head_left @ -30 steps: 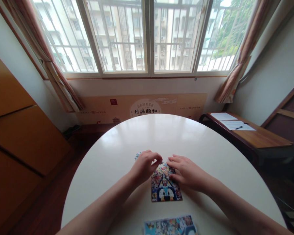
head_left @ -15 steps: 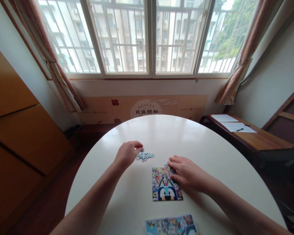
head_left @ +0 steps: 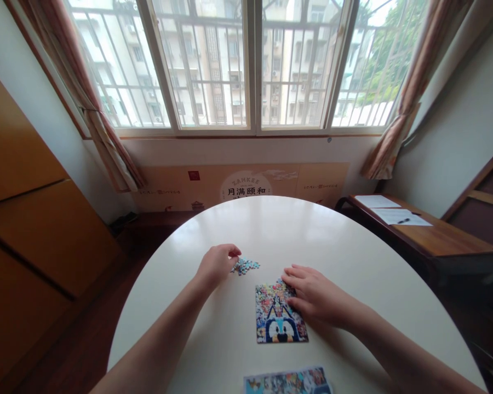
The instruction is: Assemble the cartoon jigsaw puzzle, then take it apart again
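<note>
A small pile of light blue puzzle pieces (head_left: 246,266) lies near the middle of the white round table. At its left edge is my left hand (head_left: 219,265), thumb and fingers bent toward each other over the pieces; whether a piece is between them is hidden. Nearer to me lies a colourful puzzle picture (head_left: 280,325) with a blue cartoon dog face at its bottom. My right hand (head_left: 310,289) rests flat with fingers spread on its upper right corner and the table beside it. A few loose pieces show at its top edge by my fingertips.
A second picture in a clear cover (head_left: 290,382) lies at the near table edge, partly cut off. The white table (head_left: 181,350) stands before a barred window. Papers (head_left: 400,216) and a pen lie on a wooden desk at the right. Wooden cabinets (head_left: 41,241) stand left.
My left hand has lowered onto the pile's edge; the dark piece seen at its fingertips before no longer shows. My right hand keeps its place. The whole view has shifted slightly.
</note>
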{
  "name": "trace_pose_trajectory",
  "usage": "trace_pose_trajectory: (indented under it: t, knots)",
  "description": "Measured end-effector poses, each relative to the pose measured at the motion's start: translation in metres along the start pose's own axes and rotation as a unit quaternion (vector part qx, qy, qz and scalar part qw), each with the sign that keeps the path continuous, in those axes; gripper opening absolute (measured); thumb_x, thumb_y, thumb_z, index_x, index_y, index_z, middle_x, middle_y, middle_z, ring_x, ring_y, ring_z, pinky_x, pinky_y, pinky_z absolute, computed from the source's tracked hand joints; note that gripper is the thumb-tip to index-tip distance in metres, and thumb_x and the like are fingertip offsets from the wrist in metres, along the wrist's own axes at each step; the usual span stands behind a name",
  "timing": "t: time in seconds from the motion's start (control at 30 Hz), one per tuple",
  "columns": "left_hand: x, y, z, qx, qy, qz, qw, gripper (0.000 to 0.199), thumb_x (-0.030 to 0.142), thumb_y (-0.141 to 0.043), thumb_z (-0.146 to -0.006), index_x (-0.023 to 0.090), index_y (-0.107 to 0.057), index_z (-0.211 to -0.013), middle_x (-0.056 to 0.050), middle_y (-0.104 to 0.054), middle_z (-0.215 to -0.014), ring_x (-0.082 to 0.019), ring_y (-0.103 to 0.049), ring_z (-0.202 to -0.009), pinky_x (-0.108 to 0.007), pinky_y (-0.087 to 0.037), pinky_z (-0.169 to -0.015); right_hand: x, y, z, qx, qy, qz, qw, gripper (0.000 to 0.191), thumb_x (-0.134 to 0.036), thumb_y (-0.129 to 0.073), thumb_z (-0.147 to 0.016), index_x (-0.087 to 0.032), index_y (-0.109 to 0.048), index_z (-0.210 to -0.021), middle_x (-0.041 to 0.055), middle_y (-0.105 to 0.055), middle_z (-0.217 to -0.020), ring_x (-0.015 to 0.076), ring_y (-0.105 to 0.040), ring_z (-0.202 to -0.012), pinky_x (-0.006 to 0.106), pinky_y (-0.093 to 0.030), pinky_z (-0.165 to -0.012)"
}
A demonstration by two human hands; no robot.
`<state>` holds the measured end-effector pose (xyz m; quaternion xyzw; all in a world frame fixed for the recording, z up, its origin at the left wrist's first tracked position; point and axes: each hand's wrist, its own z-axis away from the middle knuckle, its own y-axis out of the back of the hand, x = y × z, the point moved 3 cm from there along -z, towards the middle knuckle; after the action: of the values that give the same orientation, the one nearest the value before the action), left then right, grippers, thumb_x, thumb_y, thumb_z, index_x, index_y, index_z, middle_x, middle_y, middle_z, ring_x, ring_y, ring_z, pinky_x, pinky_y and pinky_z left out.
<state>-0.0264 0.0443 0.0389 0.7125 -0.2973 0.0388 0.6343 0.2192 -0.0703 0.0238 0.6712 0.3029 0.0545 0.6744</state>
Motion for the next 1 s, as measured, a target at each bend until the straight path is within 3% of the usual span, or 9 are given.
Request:
trace_pose_trajectory:
  t: [0.13, 0.3, 0.63, 0.77, 1.0]
  knots:
    - [-0.001, 0.002, 0.0, 0.036, -0.011, -0.007, 0.999, 0.021, 0.019, -0.058, -0.082, 0.024, -0.076, -0.089, -0.001, -0.078, -0.089, -0.021, -0.07, -0.084, -0.03, -0.052, -0.076, 0.0, -0.001, 0.0, 0.0, -0.002, -0.004, 1.0, 0.038, -0.033, -0.057, -0.09, -0.02, -0.064, -0.126, 0.0151, -0.058, -0.135, 0.0361, -0.05, -0.128, 0.054, -0.037, -0.109]
    - [0.009, 0.001, 0.002, 0.034, -0.032, -0.001, 0.999, 0.021, 0.015, -0.058, -0.083, 0.023, -0.077, -0.088, -0.001, -0.077, -0.088, -0.02, -0.068, -0.078, -0.031, -0.052, -0.078, 0.001, -0.002, 0.001, -0.01, -0.017, -0.007, 1.0, 0.042, -0.034, -0.057, -0.091, -0.021, -0.062, -0.13, 0.0155, -0.054, -0.141, 0.0391, -0.044, -0.134, 0.058, -0.034, -0.111]
    - [0.052, -0.035, 0.028, -0.026, -0.171, 0.037, 0.984, 0.015, 0.022, -0.071, -0.081, 0.024, -0.077, -0.095, -0.005, -0.072, -0.097, -0.024, -0.063, -0.094, -0.037, -0.047, -0.088, -0.001, -0.011, -0.002, -0.002, -0.085, -0.02, 0.996, 0.059, -0.044, -0.056, -0.091, -0.021, -0.049, -0.144, 0.0135, -0.042, -0.154, 0.0368, -0.028, -0.146, 0.062, -0.02, -0.116]
    - [0.059, -0.043, 0.033, -0.036, -0.187, 0.011, 0.982, 0.019, 0.025, -0.07, -0.082, 0.024, -0.077, -0.1, -0.006, -0.071, -0.1, -0.025, -0.06, -0.094, -0.04, -0.045, -0.092, 0.0, -0.009, -0.002, 0.019, -0.092, -0.021, 0.995, 0.051, -0.043, -0.057, -0.09, -0.02, -0.057, -0.135, 0.0139, -0.045, -0.151, 0.0358, -0.031, -0.144, 0.059, -0.024, -0.116]
    - [0.066, -0.05, 0.034, -0.061, -0.198, -0.007, 0.978, 0.011, 0.026, -0.069, -0.08, 0.023, -0.077, -0.088, -0.006, -0.069, -0.094, -0.024, -0.059, -0.091, -0.038, -0.044, -0.09, -0.002, -0.004, 0.0, 0.02, -0.079, -0.019, 0.996, 0.035, -0.036, -0.062, -0.086, -0.022, -0.065, -0.119, 0.0126, -0.049, -0.148, 0.0377, -0.034, -0.143, 0.058, -0.03, -0.113]
